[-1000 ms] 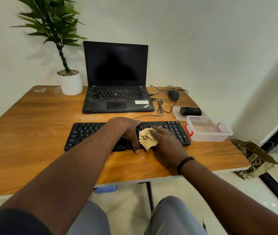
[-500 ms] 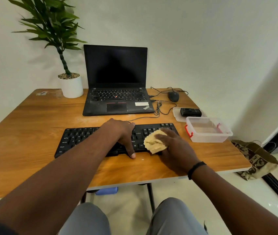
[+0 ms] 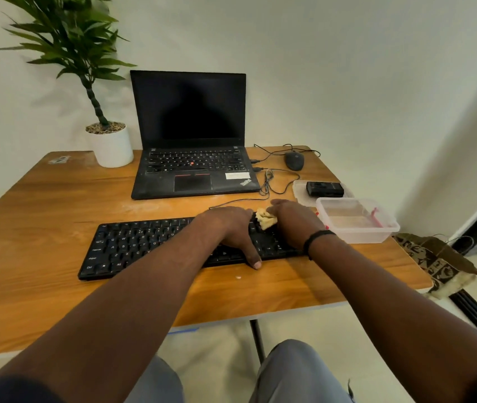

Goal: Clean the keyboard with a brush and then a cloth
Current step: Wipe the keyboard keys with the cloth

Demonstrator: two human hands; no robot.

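A black keyboard (image 3: 132,245) lies across the wooden table (image 3: 42,205) in front of me. My left hand (image 3: 228,231) rests on its right half, palm down, with the thumb reaching over the front edge. My right hand (image 3: 292,219) presses a crumpled cream cloth (image 3: 265,219) onto the keyboard's far right part, fingers curled over it. Most of the cloth is hidden under that hand. No brush is visible.
An open black laptop (image 3: 193,158) sits behind the keyboard, with a potted plant (image 3: 109,141) to its left. A mouse (image 3: 294,160) and cables lie at the back right. A clear plastic box (image 3: 359,219) and its lid bearing a black device (image 3: 325,189) stand right of the keyboard.
My right hand has slid the cloth from the keyboard's front edge to its far edge on the right side. My left hand has stayed on the keyboard.
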